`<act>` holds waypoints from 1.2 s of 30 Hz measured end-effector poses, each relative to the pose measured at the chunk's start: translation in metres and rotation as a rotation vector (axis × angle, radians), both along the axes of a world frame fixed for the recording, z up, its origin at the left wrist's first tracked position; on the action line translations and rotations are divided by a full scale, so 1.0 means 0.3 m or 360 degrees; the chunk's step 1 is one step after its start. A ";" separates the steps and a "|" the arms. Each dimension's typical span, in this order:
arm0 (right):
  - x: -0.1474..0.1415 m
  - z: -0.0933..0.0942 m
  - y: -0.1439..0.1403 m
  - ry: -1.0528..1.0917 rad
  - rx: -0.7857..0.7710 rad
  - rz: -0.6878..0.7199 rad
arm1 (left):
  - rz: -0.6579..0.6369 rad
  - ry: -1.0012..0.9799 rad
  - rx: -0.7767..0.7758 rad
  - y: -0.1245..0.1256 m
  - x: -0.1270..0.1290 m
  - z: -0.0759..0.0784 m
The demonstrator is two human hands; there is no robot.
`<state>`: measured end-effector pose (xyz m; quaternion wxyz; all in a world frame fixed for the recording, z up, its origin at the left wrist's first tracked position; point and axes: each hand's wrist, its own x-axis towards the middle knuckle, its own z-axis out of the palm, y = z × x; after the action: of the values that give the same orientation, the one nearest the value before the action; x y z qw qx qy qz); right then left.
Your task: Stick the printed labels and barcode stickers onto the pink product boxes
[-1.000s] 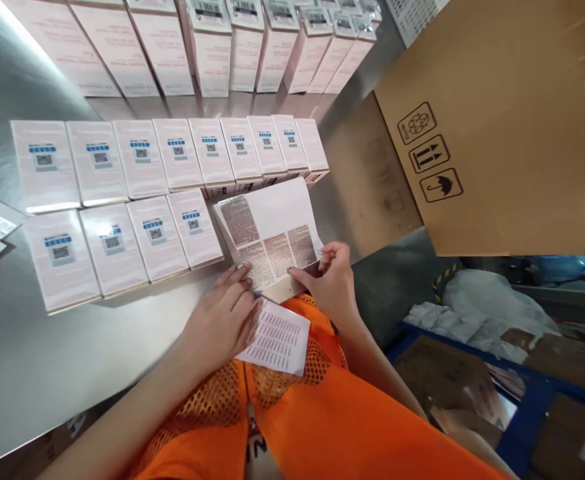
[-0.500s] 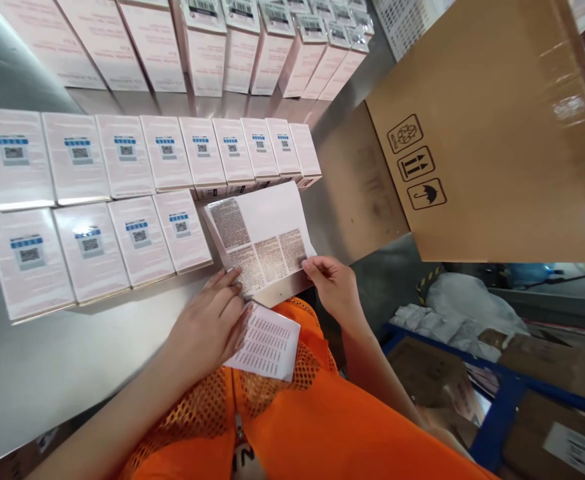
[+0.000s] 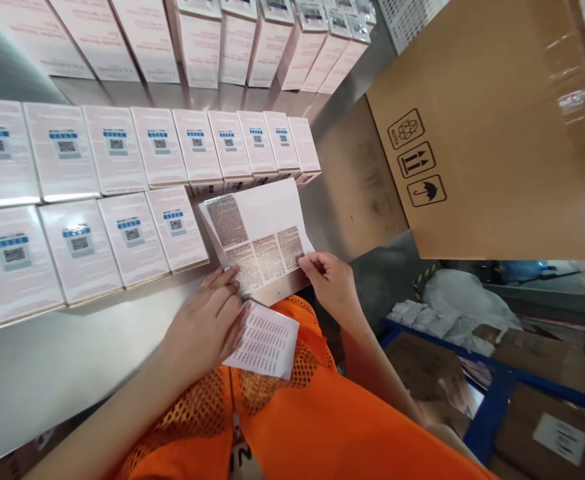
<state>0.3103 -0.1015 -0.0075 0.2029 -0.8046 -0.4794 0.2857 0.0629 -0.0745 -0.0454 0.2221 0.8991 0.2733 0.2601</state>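
Observation:
A white sticker sheet (image 3: 275, 205) with brown text-filled labels in its lower part and upper left corner lies at the table's front edge. My left hand (image 3: 205, 320) rests its fingertips on the sheet's lower left corner. Under that palm a smaller white sheet with rows of red print (image 3: 267, 341) is held, hanging over my orange vest. At the lower right corner, my right hand (image 3: 333, 283) pinches the edge of a label between thumb and forefinger; whether it is lifted off the backing I cannot tell.
Two rows of pale pink boxes (image 3: 117, 150), most with blue-topped code stickers, stand on the metal table (image 3: 122, 340). More pink boxes (image 3: 199, 50) stand behind. A large cardboard carton (image 3: 492, 153) is at right. Below it, a blue-framed rack (image 3: 492, 413) holds brown cartons.
The view has shifted slightly, so the boxes sit a little farther left and higher. Both hands keep nearly the same hold on the sheets.

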 end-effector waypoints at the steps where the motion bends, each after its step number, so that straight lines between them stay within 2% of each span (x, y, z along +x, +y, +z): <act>1: -0.001 0.000 0.001 -0.0010 0.0006 0.0004 | 0.0000 0.0004 0.0000 0.000 0.000 0.000; 9: -0.040 -0.022 -0.008 -0.0194 0.0122 0.0014 | 0.0014 0.0010 0.0002 -0.004 0.000 -0.006; 12: -0.027 -0.053 -0.018 -0.0223 0.0226 -0.0191 | 0.0019 0.0012 0.0028 -0.004 0.001 -0.009; 14: 0.002 -0.070 -0.018 -0.0095 0.0264 -0.0379 | 0.0026 0.0012 0.0041 -0.005 0.003 -0.009; 16: 0.036 -0.076 -0.006 0.0061 0.0276 -0.0442 | 0.0037 0.0008 0.0055 -0.007 0.005 -0.006; 18: 0.060 -0.069 0.019 0.0083 0.0322 -0.0358 | 0.0053 0.0005 0.0061 -0.009 0.006 -0.001; 22: 0.066 -0.045 0.106 -0.0053 0.0324 0.0012 | 0.0052 -0.0001 0.0034 -0.005 0.001 0.006; 25: 0.057 -0.024 0.174 0.0042 0.0268 0.0160 | 0.0050 -0.0023 -0.0033 0.000 -0.003 0.005; 27: 0.053 -0.001 0.205 0.0133 0.0325 0.0254 | 0.0070 -0.0029 -0.0081 -0.002 -0.004 0.010; 32: 0.066 0.090 0.235 0.0272 0.0438 0.0559 | 0.0129 0.0001 -0.0114 -0.018 -0.037 0.073; 34: 0.098 0.131 0.253 0.0282 0.0453 0.0568 | 0.0208 0.0021 -0.0091 -0.026 -0.069 0.106; 36: 0.142 0.172 0.284 0.0282 0.0601 0.0321 | 0.0258 -0.0085 0.0002 -0.041 -0.111 0.122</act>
<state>0.3529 -0.0163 0.0441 0.3616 -0.6721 -0.5827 0.2793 0.0298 -0.0869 -0.0088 0.2070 0.8668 0.3392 0.3012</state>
